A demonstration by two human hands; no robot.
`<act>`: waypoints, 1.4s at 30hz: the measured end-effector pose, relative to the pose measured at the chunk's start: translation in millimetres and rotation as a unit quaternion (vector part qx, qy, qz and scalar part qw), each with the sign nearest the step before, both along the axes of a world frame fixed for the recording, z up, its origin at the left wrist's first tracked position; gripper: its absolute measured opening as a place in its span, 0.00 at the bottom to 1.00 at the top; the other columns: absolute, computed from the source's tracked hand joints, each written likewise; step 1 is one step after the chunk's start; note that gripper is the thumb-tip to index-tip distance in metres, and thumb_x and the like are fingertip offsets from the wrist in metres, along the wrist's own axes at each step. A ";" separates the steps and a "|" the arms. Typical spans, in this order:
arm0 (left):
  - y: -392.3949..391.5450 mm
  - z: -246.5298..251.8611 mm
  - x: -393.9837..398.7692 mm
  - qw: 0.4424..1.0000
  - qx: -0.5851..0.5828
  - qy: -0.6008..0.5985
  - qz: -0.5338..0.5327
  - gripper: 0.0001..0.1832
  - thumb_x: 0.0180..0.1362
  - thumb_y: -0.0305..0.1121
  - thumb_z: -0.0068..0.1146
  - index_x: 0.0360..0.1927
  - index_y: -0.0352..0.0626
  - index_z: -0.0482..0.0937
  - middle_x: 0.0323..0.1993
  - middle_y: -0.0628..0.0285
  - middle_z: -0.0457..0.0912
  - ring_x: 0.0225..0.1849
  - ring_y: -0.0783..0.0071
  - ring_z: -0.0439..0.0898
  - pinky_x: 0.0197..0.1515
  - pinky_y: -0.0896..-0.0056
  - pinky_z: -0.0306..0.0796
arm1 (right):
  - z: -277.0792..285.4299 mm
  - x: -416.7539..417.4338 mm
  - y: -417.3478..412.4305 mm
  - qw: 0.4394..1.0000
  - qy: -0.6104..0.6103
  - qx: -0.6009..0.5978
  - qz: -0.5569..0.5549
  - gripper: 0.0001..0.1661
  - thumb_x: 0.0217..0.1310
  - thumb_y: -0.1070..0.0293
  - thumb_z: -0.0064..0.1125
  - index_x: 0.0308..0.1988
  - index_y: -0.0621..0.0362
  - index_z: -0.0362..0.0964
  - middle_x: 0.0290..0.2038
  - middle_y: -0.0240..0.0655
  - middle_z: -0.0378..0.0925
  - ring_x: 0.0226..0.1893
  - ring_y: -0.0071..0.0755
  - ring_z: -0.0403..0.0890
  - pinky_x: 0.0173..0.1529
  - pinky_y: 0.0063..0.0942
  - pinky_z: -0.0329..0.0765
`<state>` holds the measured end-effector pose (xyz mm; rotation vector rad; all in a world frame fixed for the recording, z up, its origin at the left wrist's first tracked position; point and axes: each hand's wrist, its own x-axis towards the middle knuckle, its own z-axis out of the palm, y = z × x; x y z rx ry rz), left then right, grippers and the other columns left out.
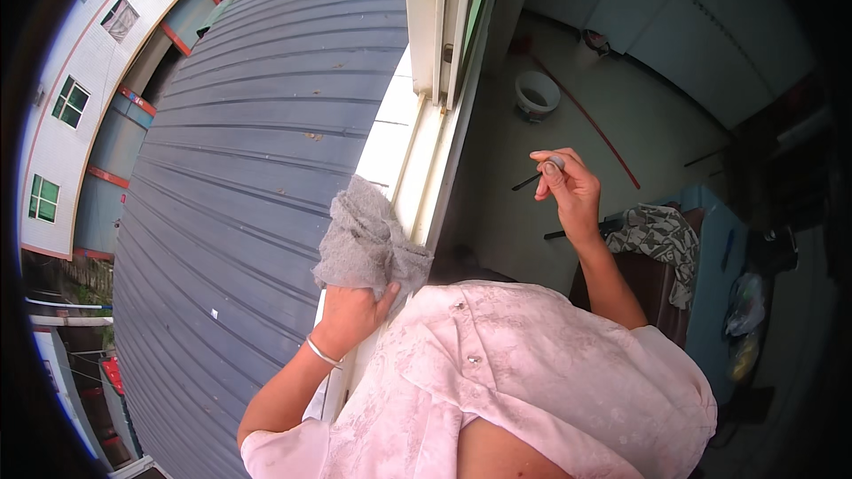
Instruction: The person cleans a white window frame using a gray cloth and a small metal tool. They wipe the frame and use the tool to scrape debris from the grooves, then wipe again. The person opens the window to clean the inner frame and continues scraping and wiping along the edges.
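Note:
My left hand (359, 316) grips a bunched grey cloth (373, 239), which lies over the outer side of the white window sill (442, 140) and its sliding track. A pale bangle (324, 354) circles that wrist. My right hand (572, 189) is raised on the room side, thumb and fingers pinched around a small grey object (554, 162). From beside those fingers a short dark rod (526, 181) sticks out; whether it joins the grey object I cannot tell.
A sliding window frame (429, 26) stands at the sill's far end. Outside spreads a corrugated metal roof (266, 166). Indoors are a white bucket (536, 96), a red pole (586, 121) on the floor, and a brown chair (655, 286) with a patterned cloth (655, 239) over it.

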<state>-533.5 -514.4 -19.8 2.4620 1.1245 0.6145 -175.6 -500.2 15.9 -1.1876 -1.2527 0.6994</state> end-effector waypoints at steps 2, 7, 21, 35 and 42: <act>-28.1 10.0 -18.9 1.000 -0.024 0.009 -0.002 0.24 0.58 0.39 0.65 0.53 0.33 0.78 0.52 0.41 0.78 0.56 0.38 0.74 0.62 0.46 0.66 | -0.4 0.6 -2.3 1.000 -0.003 0.004 0.001 0.12 0.73 0.68 0.56 0.47 0.63 0.81 0.37 0.28 0.73 0.27 0.13 0.73 0.32 0.16 0.76; -59.0 29.4 -60.9 0.974 -0.188 -0.097 0.080 0.21 0.62 0.41 0.64 0.49 0.33 0.80 0.51 0.49 0.82 0.50 0.52 0.80 0.54 0.59 0.72 | -3.1 -5.1 -6.8 1.000 0.005 0.006 0.015 0.12 0.73 0.68 0.55 0.47 0.63 0.81 0.37 0.28 0.72 0.27 0.13 0.73 0.32 0.16 0.76; 46.2 57.8 -180.2 0.885 0.078 -0.224 0.401 0.18 0.74 0.42 0.52 0.43 0.34 0.82 0.34 0.68 0.81 0.34 0.84 0.74 0.36 0.77 0.70 | -14.2 12.6 -14.4 1.000 0.017 -0.009 0.004 0.14 0.74 0.67 0.54 0.47 0.67 0.80 0.38 0.31 0.73 0.27 0.16 0.75 0.32 0.16 0.77; 195.3 -6.1 129.4 0.972 0.189 0.131 0.046 0.16 0.57 0.33 0.58 0.49 0.44 0.80 0.47 0.49 0.78 0.51 0.45 0.74 0.51 0.50 0.70 | -23.5 19.8 -14.0 0.996 0.036 -0.046 -0.062 0.12 0.73 0.68 0.55 0.47 0.63 0.81 0.42 0.30 0.72 0.31 0.17 0.76 0.32 0.16 0.80; 225.5 -5.3 153.1 0.954 0.231 0.191 -0.014 0.17 0.52 0.30 0.57 0.47 0.42 0.80 0.46 0.48 0.77 0.50 0.46 0.75 0.49 0.51 0.71 | -48.8 32.0 -15.8 0.990 0.055 -0.091 -0.097 0.12 0.73 0.68 0.55 0.46 0.63 0.81 0.40 0.30 0.73 0.29 0.16 0.75 0.32 0.15 0.78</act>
